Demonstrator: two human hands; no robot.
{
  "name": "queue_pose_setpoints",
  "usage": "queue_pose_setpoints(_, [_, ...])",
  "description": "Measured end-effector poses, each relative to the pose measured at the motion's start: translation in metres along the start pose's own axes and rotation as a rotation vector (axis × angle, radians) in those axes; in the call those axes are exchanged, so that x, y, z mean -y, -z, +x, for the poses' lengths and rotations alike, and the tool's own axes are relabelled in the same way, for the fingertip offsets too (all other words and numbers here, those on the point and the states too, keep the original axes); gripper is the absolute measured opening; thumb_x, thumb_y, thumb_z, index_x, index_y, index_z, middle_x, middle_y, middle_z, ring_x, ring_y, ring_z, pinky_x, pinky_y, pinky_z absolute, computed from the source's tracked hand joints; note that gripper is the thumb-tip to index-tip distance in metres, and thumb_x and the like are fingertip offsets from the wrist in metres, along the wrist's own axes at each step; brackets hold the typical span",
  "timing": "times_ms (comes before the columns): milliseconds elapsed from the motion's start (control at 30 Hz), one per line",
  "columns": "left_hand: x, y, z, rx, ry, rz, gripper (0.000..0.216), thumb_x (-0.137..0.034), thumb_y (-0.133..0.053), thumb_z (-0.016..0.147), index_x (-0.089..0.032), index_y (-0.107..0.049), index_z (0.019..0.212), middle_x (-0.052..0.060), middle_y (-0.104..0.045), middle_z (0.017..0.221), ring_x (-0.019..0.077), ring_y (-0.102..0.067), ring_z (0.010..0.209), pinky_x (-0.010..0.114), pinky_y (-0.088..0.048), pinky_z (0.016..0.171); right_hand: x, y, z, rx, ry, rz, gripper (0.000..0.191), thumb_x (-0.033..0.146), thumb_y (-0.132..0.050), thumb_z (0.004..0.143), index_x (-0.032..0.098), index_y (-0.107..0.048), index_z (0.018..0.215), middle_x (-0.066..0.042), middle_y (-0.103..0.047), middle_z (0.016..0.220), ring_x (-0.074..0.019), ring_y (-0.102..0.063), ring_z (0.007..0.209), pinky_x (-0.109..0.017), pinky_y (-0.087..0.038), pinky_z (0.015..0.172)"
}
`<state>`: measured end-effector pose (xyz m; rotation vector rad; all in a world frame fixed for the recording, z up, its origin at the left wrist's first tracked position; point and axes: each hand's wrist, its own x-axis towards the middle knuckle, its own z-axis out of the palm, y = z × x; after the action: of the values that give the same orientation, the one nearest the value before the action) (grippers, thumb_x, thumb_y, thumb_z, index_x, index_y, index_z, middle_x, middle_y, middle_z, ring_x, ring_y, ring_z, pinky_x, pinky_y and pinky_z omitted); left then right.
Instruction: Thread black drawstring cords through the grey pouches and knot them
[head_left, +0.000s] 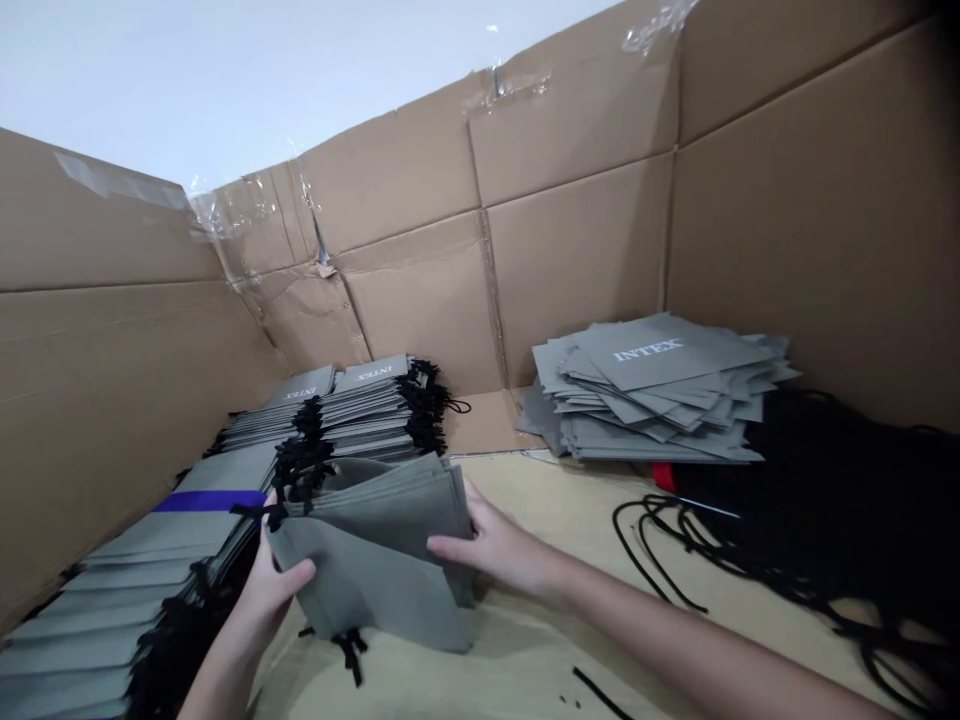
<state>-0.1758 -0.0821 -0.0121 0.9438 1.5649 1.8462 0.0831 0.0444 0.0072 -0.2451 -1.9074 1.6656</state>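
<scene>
A bundle of grey fabric drawstring bags (367,570) stands on edge over the table, its layers fanned apart. My left hand (274,580) grips the bundle's left end, where black cords bunch up, with the thumb on the near face. At the right end my right hand (487,540) is closed on the bags, thumb in front; its other fingers are hidden behind. Black cord ends also hang beneath the bundle's lower left corner. Just left of my left hand lies a long row of stacked grey bags (112,600) with black cords along one side.
Tall cardboard walls (577,240) enclose the table (540,660). At back left stand corded stacks (367,410) marked INTEX. A loose pile of grey pieces (660,380) sits back right, beside a heap of black cords (847,510). A purple strip (210,500) crosses the left row.
</scene>
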Motion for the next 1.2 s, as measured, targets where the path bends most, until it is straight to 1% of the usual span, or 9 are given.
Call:
queue_pose_setpoints(167, [-0.014, 0.006, 0.001, 0.123, 0.053, 0.012, 0.095, -0.044, -0.086, 0.03, -0.016, -0.045, 0.112, 0.012, -0.065, 0.091, 0.0393, -0.059, 0.094, 0.044, -0.053, 0.073, 0.001, -0.006, 0.002, 0.006, 0.032, 0.02, 0.072, 0.029, -0.076, 0.065, 0.023, -0.043, 0.128, -0.008, -0.05, 0.13, -0.022, -0.051, 0.113, -0.036, -0.044, 0.094])
queue_pose_setpoints(300, [-0.029, -0.001, 0.0, 0.036, -0.248, 0.077, 0.107, -0.059, -0.08, 0.03, -0.021, -0.038, 0.122, 0.013, -0.06, 0.107, 0.0377, -0.053, 0.106, 0.046, -0.048, 0.085, -0.01, -0.018, 0.005, -0.1, 0.023, -0.067, 0.033, 0.032, -0.063, 0.077, 0.016, -0.062, 0.106, -0.006, -0.068, 0.102, -0.0232, -0.061, 0.097, -0.038, -0.049, 0.084])
queue_pose_setpoints(367, [-0.03, -0.001, 0.001, -0.058, -0.333, 0.225, 0.107, -0.057, -0.081, 0.03, -0.021, -0.039, 0.121, 0.013, -0.057, 0.11, 0.0367, -0.05, 0.11, 0.047, -0.042, 0.092, -0.013, -0.021, 0.005, -0.139, 0.054, -0.111, 0.027, 0.032, -0.058, 0.081, 0.014, -0.066, 0.099, -0.006, -0.069, 0.096, -0.0236, -0.062, 0.094, -0.038, -0.049, 0.083])
queue_pose_setpoints(500, [-0.018, 0.003, 0.0, -0.079, -0.156, 0.291, 0.085, -0.052, -0.082, 0.027, -0.015, -0.055, 0.098, 0.011, -0.064, 0.084, 0.0399, -0.057, 0.095, 0.049, -0.048, 0.083, -0.011, -0.022, 0.002, -0.181, 0.156, -0.189, 0.024, 0.025, -0.055, 0.082, 0.016, -0.066, 0.101, -0.005, -0.068, 0.097, -0.0232, -0.06, 0.096, -0.037, -0.046, 0.087])
queue_pose_setpoints(633, [-0.009, -0.001, 0.001, 0.019, 0.02, 0.015, 0.065, -0.052, -0.081, 0.035, -0.016, -0.06, 0.085, 0.011, -0.069, 0.08, 0.0388, -0.062, 0.089, 0.045, -0.052, 0.075, -0.006, -0.022, 0.001, -0.089, 0.122, -0.112, 0.028, 0.021, -0.06, 0.079, 0.017, -0.063, 0.106, -0.005, -0.067, 0.102, -0.0228, -0.059, 0.098, -0.037, -0.045, 0.089])
queue_pose_setpoints(767, [-0.018, -0.011, 0.002, 0.1, 0.109, 0.041, 0.057, -0.039, -0.085, 0.034, -0.014, -0.064, 0.08, 0.013, -0.071, 0.08, 0.0368, -0.064, 0.083, 0.043, -0.053, 0.072, -0.005, -0.022, 0.002, -0.09, 0.029, 0.103, 0.037, 0.024, -0.064, 0.077, 0.02, -0.057, 0.113, -0.004, -0.065, 0.11, -0.021, -0.058, 0.102, -0.037, -0.045, 0.091])
queue_pose_setpoints(867, [-0.023, -0.022, 0.0, 0.117, 0.078, 0.03, 0.056, -0.034, -0.085, 0.036, -0.013, -0.065, 0.084, 0.012, -0.071, 0.08, 0.0354, -0.065, 0.084, 0.042, -0.053, 0.073, -0.006, -0.022, 0.002, -0.054, -0.006, 0.201, 0.041, 0.029, -0.066, 0.076, 0.02, -0.055, 0.115, -0.006, -0.064, 0.113, -0.0214, -0.057, 0.105, -0.038, -0.044, 0.092])
queue_pose_setpoints(1033, [-0.021, -0.041, -0.002, -0.119, 0.039, -0.055, 0.065, -0.032, -0.085, 0.038, -0.012, -0.061, 0.095, 0.009, -0.07, 0.084, 0.0299, -0.065, 0.083, 0.036, -0.055, 0.069, -0.008, -0.02, 0.0, -0.007, 0.038, 0.232, 0.05, 0.044, -0.059, 0.081, 0.019, -0.049, 0.123, -0.009, -0.057, 0.122, -0.0224, -0.052, 0.113, -0.039, -0.036, 0.099])
queue_pose_setpoints(1200, [-0.028, -0.052, -0.003, -0.049, -0.042, -0.065, 0.067, -0.035, -0.082, 0.045, -0.013, -0.059, 0.104, 0.011, -0.068, 0.099, 0.0294, -0.062, 0.095, 0.035, -0.053, 0.078, -0.004, -0.017, -0.005, 0.062, 0.152, 0.083, 0.072, 0.061, -0.057, 0.073, 0.02, -0.04, 0.13, -0.011, -0.048, 0.132, -0.025, -0.043, 0.121, -0.039, -0.031, 0.103])
